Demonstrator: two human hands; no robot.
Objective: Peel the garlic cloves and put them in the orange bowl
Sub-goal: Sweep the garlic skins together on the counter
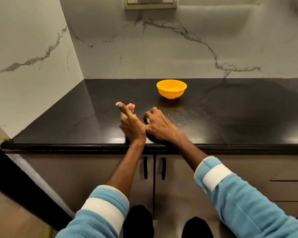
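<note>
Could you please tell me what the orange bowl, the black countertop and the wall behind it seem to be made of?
The small round orange bowl looks like moulded plastic: uniform colour, soft satin sheen. The black countertop seems polished stone, probably granite: fine speckle, mirror-like reflections. The white grey-veined wall looks like marble or marble-look tile, glossy.

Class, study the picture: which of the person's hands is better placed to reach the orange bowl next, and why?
Probably the right hand: it sits on the counter, nearer the orange bowl, which stands ahead and to the right. The left hand is farther off.
</note>
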